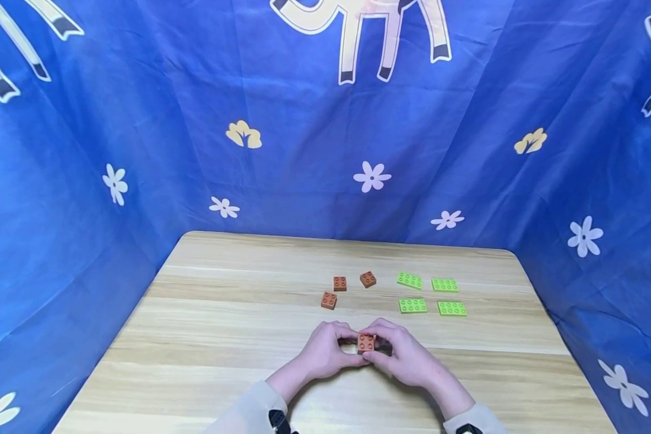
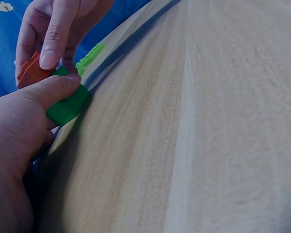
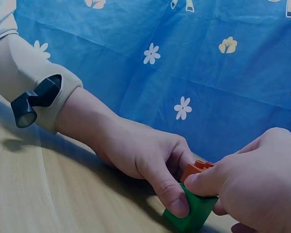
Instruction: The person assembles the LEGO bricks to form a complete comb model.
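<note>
Near the front middle of the table both hands come together around two bricks. My left hand (image 1: 325, 352) grips a dark green block (image 2: 70, 107) close over the tabletop, its thumb along one side. From the other side my right hand (image 1: 407, 355) pinches an orange-brown four-stud brick (image 1: 366, 343) between thumb and fingers. In the right wrist view the orange-brown brick sits right at the top of the green block (image 3: 193, 213), studs upward and slightly tilted. The head view hides most of the green block beneath the brick and fingers.
Three more orange-brown bricks (image 1: 328, 300) lie beyond the hands on the wooden table (image 1: 222, 325). To their right are several light green eight-stud plates (image 1: 413, 306). A blue patterned curtain (image 1: 304, 181) surrounds the table's back and sides.
</note>
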Demonstrator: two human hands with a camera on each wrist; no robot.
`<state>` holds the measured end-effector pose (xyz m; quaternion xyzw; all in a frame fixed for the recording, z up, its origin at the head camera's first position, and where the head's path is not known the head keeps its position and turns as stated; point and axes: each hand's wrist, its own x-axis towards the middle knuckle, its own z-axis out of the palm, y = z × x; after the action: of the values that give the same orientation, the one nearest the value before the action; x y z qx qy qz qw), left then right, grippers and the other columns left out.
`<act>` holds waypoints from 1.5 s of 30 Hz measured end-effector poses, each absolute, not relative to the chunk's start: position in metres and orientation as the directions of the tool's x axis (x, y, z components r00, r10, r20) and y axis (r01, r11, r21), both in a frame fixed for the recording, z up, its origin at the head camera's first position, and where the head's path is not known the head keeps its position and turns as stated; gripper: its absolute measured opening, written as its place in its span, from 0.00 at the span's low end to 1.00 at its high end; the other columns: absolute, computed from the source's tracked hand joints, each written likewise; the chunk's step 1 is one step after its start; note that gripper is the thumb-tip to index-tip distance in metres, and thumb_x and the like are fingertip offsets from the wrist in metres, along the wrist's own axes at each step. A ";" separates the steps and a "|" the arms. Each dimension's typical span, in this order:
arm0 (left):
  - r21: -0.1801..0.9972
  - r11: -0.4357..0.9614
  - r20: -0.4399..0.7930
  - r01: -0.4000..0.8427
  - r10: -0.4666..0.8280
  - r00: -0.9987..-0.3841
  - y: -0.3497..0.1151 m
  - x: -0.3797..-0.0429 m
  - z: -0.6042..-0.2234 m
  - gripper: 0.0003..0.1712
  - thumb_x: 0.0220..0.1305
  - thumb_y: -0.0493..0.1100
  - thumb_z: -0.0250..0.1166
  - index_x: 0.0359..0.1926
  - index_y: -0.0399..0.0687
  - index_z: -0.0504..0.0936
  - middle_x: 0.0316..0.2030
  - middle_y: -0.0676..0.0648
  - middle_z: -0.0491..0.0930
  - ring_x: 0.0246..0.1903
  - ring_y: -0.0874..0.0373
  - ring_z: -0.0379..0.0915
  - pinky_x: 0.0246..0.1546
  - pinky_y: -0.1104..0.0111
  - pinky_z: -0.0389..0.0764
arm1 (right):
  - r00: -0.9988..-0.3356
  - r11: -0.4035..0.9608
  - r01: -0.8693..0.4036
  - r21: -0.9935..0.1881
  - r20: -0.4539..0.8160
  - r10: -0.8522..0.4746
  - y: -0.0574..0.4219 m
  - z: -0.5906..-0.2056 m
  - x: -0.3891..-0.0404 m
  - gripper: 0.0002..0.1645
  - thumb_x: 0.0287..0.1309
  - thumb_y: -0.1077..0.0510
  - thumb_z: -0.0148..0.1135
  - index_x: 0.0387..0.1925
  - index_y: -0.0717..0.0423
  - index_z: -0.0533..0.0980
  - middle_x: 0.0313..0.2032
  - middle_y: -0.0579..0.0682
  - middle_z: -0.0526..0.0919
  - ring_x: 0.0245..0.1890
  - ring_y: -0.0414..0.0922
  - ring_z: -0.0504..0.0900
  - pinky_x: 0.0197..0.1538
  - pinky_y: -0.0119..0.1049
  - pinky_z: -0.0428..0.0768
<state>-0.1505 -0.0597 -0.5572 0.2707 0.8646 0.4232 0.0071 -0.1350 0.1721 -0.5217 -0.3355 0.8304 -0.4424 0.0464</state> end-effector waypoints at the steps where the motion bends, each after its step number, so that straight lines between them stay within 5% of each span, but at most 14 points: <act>1: 0.738 0.497 0.210 0.456 0.473 -0.856 -0.060 -0.151 -0.557 0.20 0.53 0.59 0.84 0.47 0.64 0.94 0.34 0.74 0.83 0.39 0.71 0.79 0.48 0.64 0.72 | -0.770 0.387 -0.519 -0.762 0.221 -0.599 0.172 -0.522 -0.135 0.24 0.66 0.59 0.73 0.62 0.55 0.81 0.51 0.37 0.82 0.48 0.39 0.82 0.54 0.41 0.83; 17: 0.744 0.500 0.196 0.443 0.471 -0.860 -0.060 -0.151 -0.556 0.21 0.52 0.58 0.84 0.47 0.64 0.94 0.33 0.75 0.83 0.39 0.71 0.79 0.48 0.64 0.71 | -0.777 0.447 -0.561 -0.697 0.256 -0.576 0.172 -0.529 -0.136 0.24 0.64 0.55 0.76 0.60 0.51 0.83 0.42 0.34 0.79 0.33 0.38 0.77 0.34 0.31 0.79; 36: 0.710 0.500 0.241 0.495 0.489 -0.839 -0.061 -0.152 -0.558 0.18 0.55 0.59 0.83 0.45 0.62 0.93 0.33 0.72 0.82 0.37 0.68 0.79 0.47 0.65 0.73 | -0.778 0.397 -0.541 -0.742 0.261 -0.572 0.168 -0.531 -0.137 0.23 0.68 0.52 0.73 0.62 0.50 0.81 0.48 0.37 0.82 0.36 0.42 0.80 0.37 0.33 0.81; 45: 0.723 0.511 0.211 0.464 0.476 -0.854 -0.059 -0.152 -0.557 0.21 0.52 0.60 0.84 0.47 0.63 0.93 0.34 0.72 0.83 0.38 0.70 0.79 0.50 0.63 0.73 | -0.811 0.453 -0.509 -0.732 0.232 -0.536 0.168 -0.527 -0.137 0.21 0.64 0.50 0.76 0.58 0.47 0.84 0.39 0.35 0.79 0.34 0.39 0.79 0.37 0.34 0.81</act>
<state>-0.1518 -0.0587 -0.5574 0.2704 0.8693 0.4138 0.0073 -0.1366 0.1677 -0.5266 -0.3066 0.8521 -0.4239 0.0163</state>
